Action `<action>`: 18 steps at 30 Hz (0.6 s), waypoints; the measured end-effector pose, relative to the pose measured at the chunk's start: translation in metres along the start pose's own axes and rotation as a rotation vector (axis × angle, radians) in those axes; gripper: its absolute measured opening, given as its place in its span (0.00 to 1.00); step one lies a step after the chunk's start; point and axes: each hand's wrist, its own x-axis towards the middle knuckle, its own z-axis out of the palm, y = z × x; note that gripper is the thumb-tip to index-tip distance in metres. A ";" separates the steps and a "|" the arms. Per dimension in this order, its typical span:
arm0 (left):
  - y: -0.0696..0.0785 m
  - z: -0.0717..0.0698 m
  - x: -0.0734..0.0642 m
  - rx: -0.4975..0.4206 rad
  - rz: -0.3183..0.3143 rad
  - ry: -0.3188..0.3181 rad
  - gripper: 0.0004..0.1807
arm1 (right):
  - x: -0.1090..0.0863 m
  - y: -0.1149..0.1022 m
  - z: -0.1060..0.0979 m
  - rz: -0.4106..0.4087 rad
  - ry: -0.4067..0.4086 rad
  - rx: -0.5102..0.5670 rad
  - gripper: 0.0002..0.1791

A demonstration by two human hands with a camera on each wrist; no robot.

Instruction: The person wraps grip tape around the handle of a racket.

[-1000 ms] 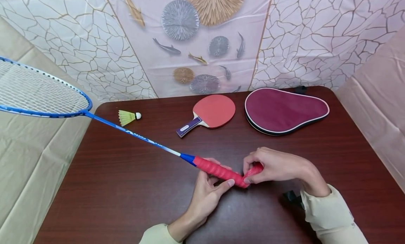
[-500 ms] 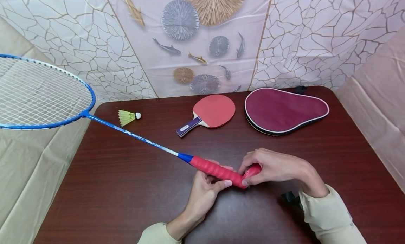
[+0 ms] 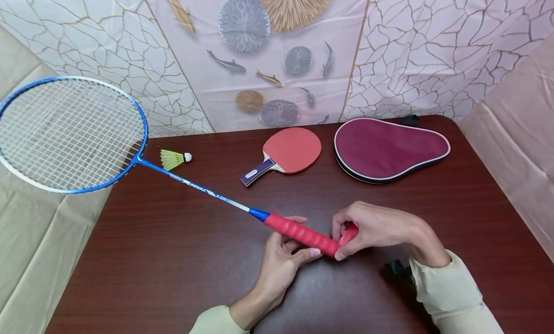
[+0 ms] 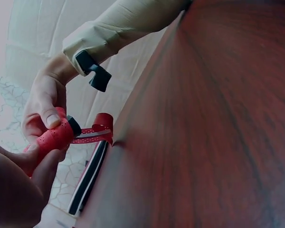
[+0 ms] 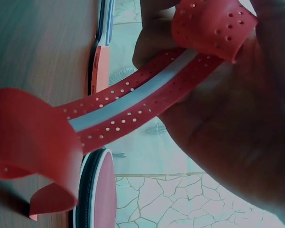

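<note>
A blue and white badminton racket [image 3: 195, 185] slants across the head view, its strung head raised at the left. My left hand [image 3: 276, 269] holds its red-wrapped handle [image 3: 298, 230], thumb along the near side and fingers behind. At the handle's butt end, my right hand [image 3: 383, 226] pinches the red perforated grip tape [image 5: 118, 107] with thumb and fingers. The tape's loose length hangs down and curls, with a pale strip along its underside in the right wrist view. The left wrist view shows the black butt cap [image 4: 74, 126] beyond the wrapped tape.
On the brown table [image 3: 173, 276], a yellow shuttlecock [image 3: 174, 159] lies at the back left. A red table tennis bat [image 3: 292, 150] lies at the back middle, beside a maroon bat case [image 3: 385, 148]. Patterned cloth [image 3: 242, 103] hangs behind.
The racket has turned in the left hand, its face swinging round toward the head camera and its head shifting right into fuller view. Both hands stay nearly in place.
</note>
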 end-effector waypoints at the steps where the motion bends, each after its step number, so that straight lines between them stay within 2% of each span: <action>1: 0.000 0.000 0.000 -0.011 0.006 0.001 0.36 | 0.000 0.000 0.000 0.008 0.002 -0.005 0.15; 6: -0.001 0.002 -0.001 -0.050 0.043 0.013 0.35 | 0.000 -0.001 -0.001 0.032 0.019 -0.035 0.17; 10: 0.000 0.003 -0.001 -0.069 0.028 0.000 0.34 | 0.000 -0.003 -0.001 0.048 0.017 -0.043 0.17; 14: 0.002 0.004 -0.002 -0.025 0.011 -0.036 0.37 | 0.002 -0.003 0.001 0.064 0.002 -0.040 0.18; 18: 0.003 0.005 -0.003 0.070 0.046 -0.062 0.37 | 0.006 -0.002 0.007 0.047 0.007 -0.068 0.19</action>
